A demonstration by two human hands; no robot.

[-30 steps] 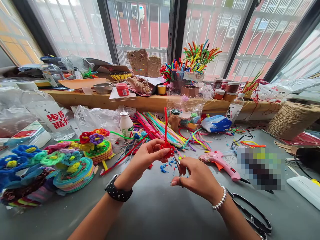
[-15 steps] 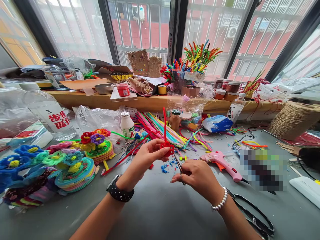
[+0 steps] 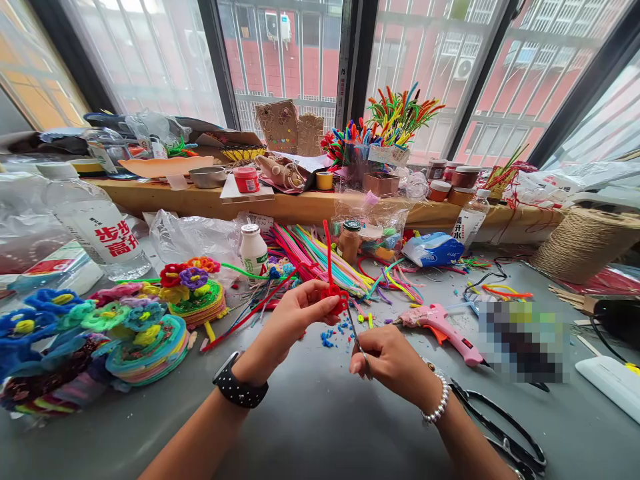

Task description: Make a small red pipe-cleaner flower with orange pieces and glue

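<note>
My left hand (image 3: 307, 307) pinches a red pipe-cleaner flower (image 3: 338, 301), whose long stem end (image 3: 327, 250) sticks straight up. My right hand (image 3: 387, 357) grips the handles of small scissors (image 3: 357, 337). Their thin blades point up and left, against the flower's right side; whether they touch the fuzz I cannot tell. Below the flower, blue and red clippings (image 3: 330, 337) are scattered on the grey table. Behind my hands lies a bundle of coloured pipe cleaners (image 3: 325, 257).
Finished pipe-cleaner flowers (image 3: 145, 313) crowd the left, near a large water bottle (image 3: 100, 227). To the right lie a pink glue gun (image 3: 445, 327), black-handled scissors (image 3: 505, 427) and a twine spool (image 3: 585, 243). A small white-capped bottle (image 3: 254, 250) and a jar (image 3: 349, 240) stand behind.
My right hand has turned slightly, its fingers closing in around the scissor handles, and the blades stand a little steeper. My left hand and the flower have barely moved.
</note>
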